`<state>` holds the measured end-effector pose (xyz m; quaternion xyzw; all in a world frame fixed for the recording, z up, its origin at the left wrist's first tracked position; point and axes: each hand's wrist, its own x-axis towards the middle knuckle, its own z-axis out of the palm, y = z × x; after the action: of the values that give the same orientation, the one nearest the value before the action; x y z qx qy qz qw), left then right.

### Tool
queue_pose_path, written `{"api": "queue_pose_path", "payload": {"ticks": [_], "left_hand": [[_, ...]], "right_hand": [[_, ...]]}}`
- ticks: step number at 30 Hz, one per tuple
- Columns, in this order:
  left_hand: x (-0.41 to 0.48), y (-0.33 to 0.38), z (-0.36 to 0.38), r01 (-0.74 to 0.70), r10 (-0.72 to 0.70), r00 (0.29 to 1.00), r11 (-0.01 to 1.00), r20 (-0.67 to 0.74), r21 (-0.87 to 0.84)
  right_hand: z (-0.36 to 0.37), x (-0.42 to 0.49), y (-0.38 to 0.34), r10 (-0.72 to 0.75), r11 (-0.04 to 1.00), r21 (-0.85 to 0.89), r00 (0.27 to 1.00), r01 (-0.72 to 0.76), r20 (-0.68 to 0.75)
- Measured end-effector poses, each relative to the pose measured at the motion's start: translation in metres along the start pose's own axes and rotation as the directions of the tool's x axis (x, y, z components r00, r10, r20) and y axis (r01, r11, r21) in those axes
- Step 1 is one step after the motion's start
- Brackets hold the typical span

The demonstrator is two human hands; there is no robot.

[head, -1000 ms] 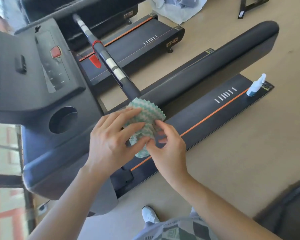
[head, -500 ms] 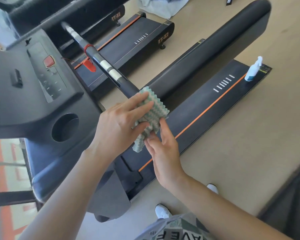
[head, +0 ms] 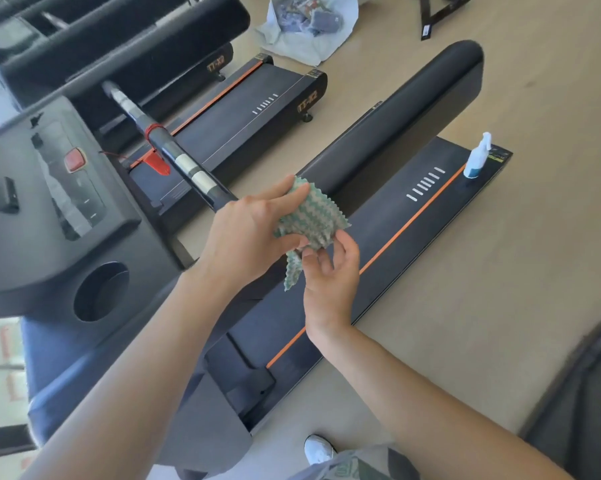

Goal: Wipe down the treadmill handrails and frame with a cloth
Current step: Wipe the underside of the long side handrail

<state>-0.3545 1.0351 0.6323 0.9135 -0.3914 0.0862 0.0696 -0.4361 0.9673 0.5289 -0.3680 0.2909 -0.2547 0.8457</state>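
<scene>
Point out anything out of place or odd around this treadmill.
A spray bottle stands on the far back corner of the treadmill deck, where it might topple if the belt ran. A crumpled bag lies on the floor behind the next treadmill. The cloth, held by the left hand and right hand, looks fine.

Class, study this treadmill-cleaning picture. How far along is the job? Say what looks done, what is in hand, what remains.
Done: nothing shows as wiped; the white spray bottle stands far along the black treadmill frame. In hand: left hand and right hand hold the green-and-white wavy-striped cloth by the near end of the long black padded handrail, apparently arranging it. Left: probably the handrail's length and the frame.
</scene>
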Motion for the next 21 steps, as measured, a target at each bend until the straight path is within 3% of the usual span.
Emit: {"api": "queue_pose_path", "payload": {"ticks": [9,21], "left_hand": [[0.059,0.040,0.010,0.131,-0.131,0.991,0.991,0.016,0.015],[0.159,0.079,0.026,0.094,-0.109,0.988,0.986,0.113,0.137]], "right_hand": [[-0.008,0.068,-0.028,0.121,0.992,0.055,0.978,-0.114,-0.167],[-0.030,0.159,-0.074,0.097,0.995,0.030,0.960,-0.093,-0.261]]}}
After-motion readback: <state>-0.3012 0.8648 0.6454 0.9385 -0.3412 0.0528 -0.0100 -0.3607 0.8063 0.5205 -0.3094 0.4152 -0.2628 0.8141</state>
